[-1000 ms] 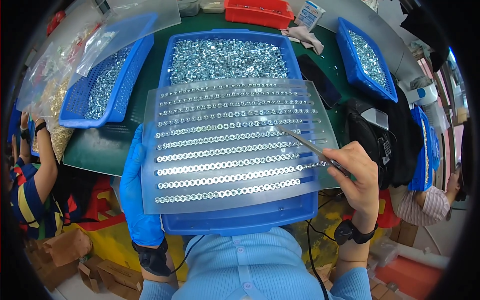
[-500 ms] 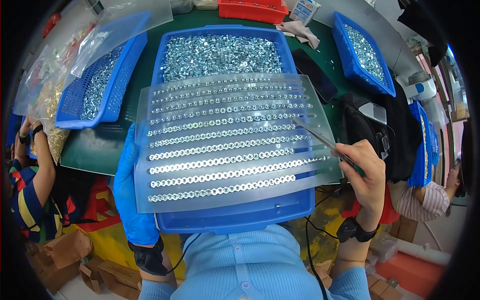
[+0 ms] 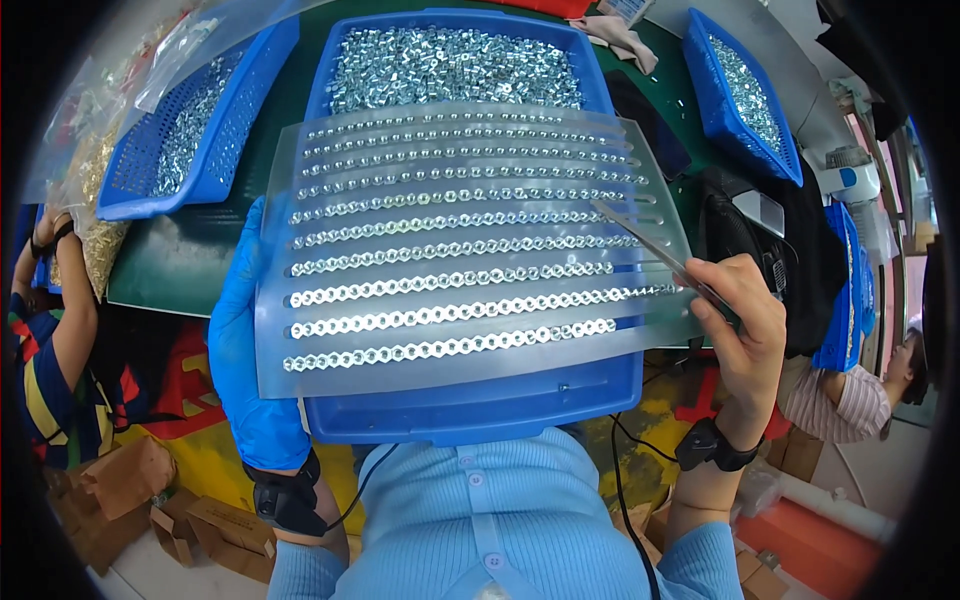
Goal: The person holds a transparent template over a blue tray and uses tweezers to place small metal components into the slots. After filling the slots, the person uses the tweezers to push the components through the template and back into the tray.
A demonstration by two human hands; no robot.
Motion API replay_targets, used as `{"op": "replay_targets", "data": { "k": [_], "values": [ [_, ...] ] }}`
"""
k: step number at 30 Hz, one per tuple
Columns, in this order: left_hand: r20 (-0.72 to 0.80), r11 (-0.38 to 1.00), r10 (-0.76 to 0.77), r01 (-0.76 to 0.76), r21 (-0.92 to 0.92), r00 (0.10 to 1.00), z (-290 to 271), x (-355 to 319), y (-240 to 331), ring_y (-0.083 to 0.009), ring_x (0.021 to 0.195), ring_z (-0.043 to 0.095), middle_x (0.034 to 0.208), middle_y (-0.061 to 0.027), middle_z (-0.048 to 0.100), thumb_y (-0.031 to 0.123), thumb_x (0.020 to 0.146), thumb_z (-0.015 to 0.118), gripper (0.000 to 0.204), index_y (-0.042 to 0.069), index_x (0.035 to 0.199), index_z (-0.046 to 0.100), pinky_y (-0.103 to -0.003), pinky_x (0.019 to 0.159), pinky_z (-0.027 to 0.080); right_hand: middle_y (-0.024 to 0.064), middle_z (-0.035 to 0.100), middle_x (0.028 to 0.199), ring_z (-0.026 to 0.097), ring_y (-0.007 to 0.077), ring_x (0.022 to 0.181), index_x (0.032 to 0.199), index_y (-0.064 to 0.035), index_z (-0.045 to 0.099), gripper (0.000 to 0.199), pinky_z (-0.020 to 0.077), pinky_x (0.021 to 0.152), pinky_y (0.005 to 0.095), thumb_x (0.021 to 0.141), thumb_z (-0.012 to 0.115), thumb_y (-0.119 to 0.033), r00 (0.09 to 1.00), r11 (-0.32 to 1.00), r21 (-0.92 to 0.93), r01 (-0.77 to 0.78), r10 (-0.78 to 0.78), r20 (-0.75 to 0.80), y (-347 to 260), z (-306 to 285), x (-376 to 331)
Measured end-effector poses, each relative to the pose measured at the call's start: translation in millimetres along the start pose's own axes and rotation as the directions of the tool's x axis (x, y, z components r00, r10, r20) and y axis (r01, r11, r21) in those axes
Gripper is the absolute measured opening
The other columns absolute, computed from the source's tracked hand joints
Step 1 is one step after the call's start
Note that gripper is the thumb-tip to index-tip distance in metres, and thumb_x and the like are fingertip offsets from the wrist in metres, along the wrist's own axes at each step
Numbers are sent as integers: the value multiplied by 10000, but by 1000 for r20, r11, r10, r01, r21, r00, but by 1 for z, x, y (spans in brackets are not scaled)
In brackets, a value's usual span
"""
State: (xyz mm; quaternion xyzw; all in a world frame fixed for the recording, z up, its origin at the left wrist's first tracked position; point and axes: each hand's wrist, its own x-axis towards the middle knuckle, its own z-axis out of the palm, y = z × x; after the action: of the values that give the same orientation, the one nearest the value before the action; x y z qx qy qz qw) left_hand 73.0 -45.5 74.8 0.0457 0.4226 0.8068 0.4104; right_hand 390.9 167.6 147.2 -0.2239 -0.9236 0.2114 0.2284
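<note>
The left hand (image 3: pixel 250 370), in a blue rubber glove, is clamped on the left edge of a translucent grooved plastic sorting plate (image 3: pixel 470 240), holding it tilted over a large blue plastic tray (image 3: pixel 480 410). The bare right hand (image 3: pixel 745 320) is closed around slim metal tweezers (image 3: pixel 650 250), whose tips rest on the plate near its right edge, about the middle rows.

The plate lies across the near half of the tray, its lower edge close to the tray's near rim. Its grooves hold rows of small silver hex nuts (image 3: pixel 450 315) set side by side. By the look of it the work is well along: nearly every groove is filled from left to right, and only short gaps show at the right ends of a few rows, near the tweezer tips. The rows toward the far edge are too small to judge.

Beyond the plate, the tray's far half holds a loose heap of nuts (image 3: pixel 455 65). Two smaller blue baskets of nuts (image 3: pixel 170 140) (image 3: pixel 745 90) sit on the green table (image 3: pixel 170 260), left and right.
</note>
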Motion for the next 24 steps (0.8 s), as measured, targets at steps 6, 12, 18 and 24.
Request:
{"op": "replay_targets", "data": {
  "k": [6,12,18,24],
  "values": [
    [-20,996,-18,16,-89,1000,1,-1,0,-215,1240,575,1438,-139,520,172,1043,482,480,6,1485,403,-341,1061,475,107,720,968,601,200,828,1155,21,683,370,485,733,288,787,683,53,999,1000,5,-26,26,40,2,-5,0],
    [16,984,-14,17,-178,1000,5,0,-4,-215,1251,567,1440,-137,519,164,1042,481,475,5,1484,406,-338,1073,462,119,627,1033,650,202,995,1223,79,625,331,468,888,264,893,606,61,982,983,75,-165,156,110,15,-17,-13],
    [7,985,9,-7,-172,1000,8,0,1,-203,1226,581,1426,-133,531,153,1046,470,464,1,1480,411,-328,1058,474,108,600,1057,659,217,1040,1237,81,616,323,470,917,266,915,585,67,978,978,91,-190,180,105,19,-20,-17],
    [-44,997,47,-49,-60,998,10,-1,4,-174,1148,625,1388,-124,562,134,1055,447,441,-6,1472,422,-305,1007,520,110,620,1055,658,209,1023,1229,72,622,323,481,887,271,908,596,61,984,968,176,-180,180,15,1,-8,-7]
  ]
}}
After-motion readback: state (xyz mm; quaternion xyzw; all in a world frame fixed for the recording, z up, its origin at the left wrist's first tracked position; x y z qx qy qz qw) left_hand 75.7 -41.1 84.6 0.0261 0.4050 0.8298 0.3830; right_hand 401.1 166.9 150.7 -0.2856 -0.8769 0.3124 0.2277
